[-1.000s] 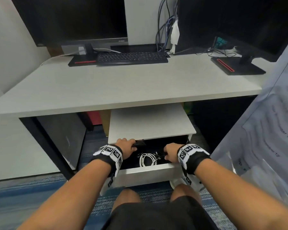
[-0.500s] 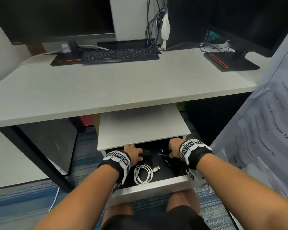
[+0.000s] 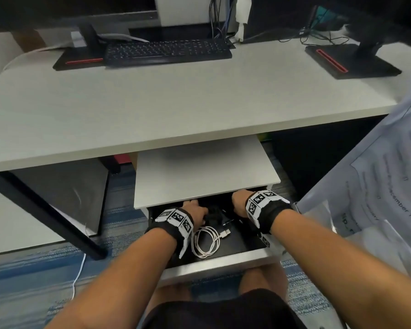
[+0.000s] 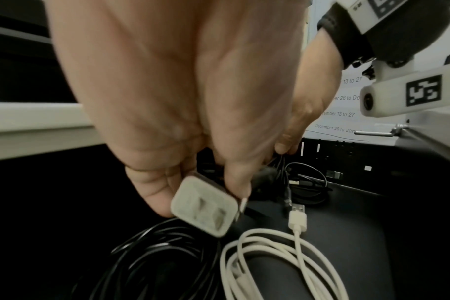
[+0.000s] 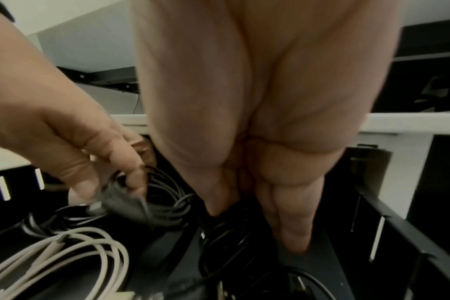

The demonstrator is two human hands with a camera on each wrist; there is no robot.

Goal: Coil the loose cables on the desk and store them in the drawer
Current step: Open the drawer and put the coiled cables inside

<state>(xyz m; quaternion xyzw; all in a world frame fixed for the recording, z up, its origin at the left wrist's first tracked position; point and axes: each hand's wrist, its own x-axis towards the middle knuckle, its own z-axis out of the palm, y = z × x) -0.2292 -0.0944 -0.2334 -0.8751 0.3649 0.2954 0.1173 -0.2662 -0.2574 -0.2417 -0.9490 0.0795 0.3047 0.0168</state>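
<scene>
White coiled cable point(image 3: 205, 243) at six o'clock in the black-lined drawer point(image 3: 242, 241); black cable point(image 4: 152, 261) beside it; checkered black-and-white wristbands point(image 3: 176, 219); pale grey tabletop point(image 3: 176, 103).

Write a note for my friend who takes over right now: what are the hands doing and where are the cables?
Left hand: pinches a white plug adapter over the black cable coil in the drawer.
Right hand: fingers reach down among black cables on the drawer's right side; grip unclear.
White cable: coiled, lying in the drawer.
Done: the desk shows no loose cables in front.
Left: let go of the black cable, close the drawer.
</scene>
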